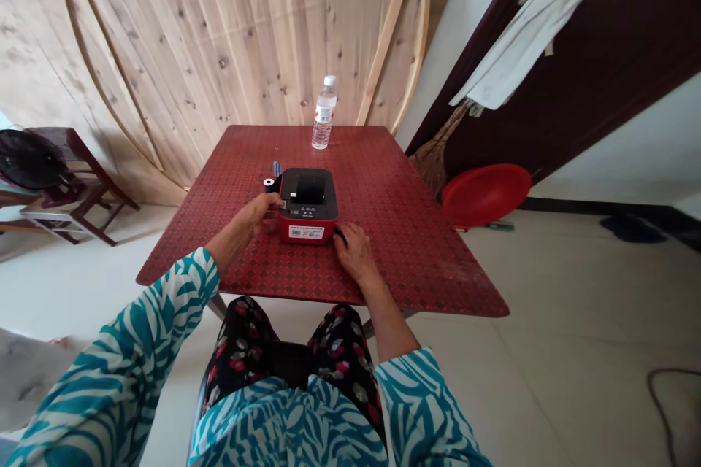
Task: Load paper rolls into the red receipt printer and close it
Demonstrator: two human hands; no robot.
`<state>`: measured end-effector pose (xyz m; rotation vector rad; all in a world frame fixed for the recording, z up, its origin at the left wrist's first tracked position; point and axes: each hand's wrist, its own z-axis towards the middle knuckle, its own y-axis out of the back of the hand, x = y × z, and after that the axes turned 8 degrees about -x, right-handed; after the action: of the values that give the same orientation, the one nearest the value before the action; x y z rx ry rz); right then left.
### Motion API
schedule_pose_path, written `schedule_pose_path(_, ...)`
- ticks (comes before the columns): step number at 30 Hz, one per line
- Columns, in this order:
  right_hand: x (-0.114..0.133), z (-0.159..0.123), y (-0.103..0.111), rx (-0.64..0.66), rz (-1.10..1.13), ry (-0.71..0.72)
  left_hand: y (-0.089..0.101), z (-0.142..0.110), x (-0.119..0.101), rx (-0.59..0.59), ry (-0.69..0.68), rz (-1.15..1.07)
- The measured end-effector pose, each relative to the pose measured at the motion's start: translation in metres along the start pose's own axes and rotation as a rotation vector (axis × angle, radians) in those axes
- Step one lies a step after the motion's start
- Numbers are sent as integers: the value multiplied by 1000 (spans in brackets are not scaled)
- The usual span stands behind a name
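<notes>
A small red and black printer [309, 206], apparently for labels or receipts, sits on the table in front of me with a white sticker on its near side. My left hand [259, 211] grips its left front corner, thumb near the top edge. At the right front corner rests my right hand [353, 251], its fingers curled around a small black item [340, 236] that I cannot make out. Left of the printer stands a small paper roll [269, 184], dark outside with a white end. A small blue-grey item [277, 168] lies just behind the roll.
The red patterned table [405, 255] carries a water bottle [324, 113] at its far edge. Behind it leans a large round wooden board [241, 36]. A chair with a fan [33, 160] stands left; a red basin [486, 195] and a broom [435, 157] are on the right.
</notes>
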<state>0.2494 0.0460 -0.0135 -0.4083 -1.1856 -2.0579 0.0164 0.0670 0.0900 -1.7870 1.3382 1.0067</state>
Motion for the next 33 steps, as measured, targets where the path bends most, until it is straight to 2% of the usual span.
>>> schedule_pose_path(4, -2, -1, -1, -13, 3, 11, -3, -7, -3, -79, 106, -8)
schedule_pose_path(12, -4, -2, -4, -29, 8, 20, -7, -14, -2, -105, 110, -23)
schedule_pose_path(16, -4, -2, -4, -19, 43, 2, -11, -16, -3, -81, 66, -57)
schedule_pose_path(19, -5, -1, -3, -19, 105, -28, -14, -21, -6, -115, 25, -48)
schedule_pose_path(22, -6, 3, 4, -81, 235, -111, -11, -25, -6, -121, -17, -31)
schedule_pose_path(25, -6, 15, 15, -188, 369, -244, 0, -21, 0, -129, -102, -78)
schedule_pose_path(27, -4, 31, 21, -235, 438, -297, 10, -16, 7, -205, -182, -128)
schedule_pose_path(30, 2, 62, 25, -234, 479, -278, 22, -10, 17, -289, -342, -91)
schedule_pose_path(33, 11, 94, 24, -207, 435, -186, 25, -8, 14, -260, -580, 99)
